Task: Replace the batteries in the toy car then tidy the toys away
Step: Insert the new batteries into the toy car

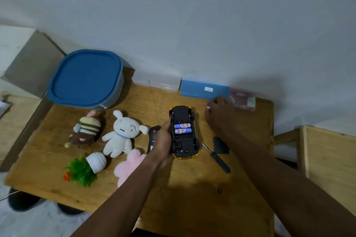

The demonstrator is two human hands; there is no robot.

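1. Our left hand (163, 140) grips the left side of the toy car (185, 143), fingers curled around it at the centre of the frame.
2. Our right hand (219, 113) reaches toward the upper right and is blurred; we cannot tell whether it holds anything.
3. The car lies upside down on the bench (192, 188), with two batteries (182, 128) showing in its open compartment.
4. Just right of the car lie a screwdriver (216, 158) and a black cover (220, 146).
5. A white plush (123, 132) lies to the left, and a blue-lidded tub (86, 79) stands at the upper left.

toy car (185, 145): yellow, belly-up, bay open | batteries (182, 128): two, blue-white, seated in car | battery cover (220, 146): black, right of car
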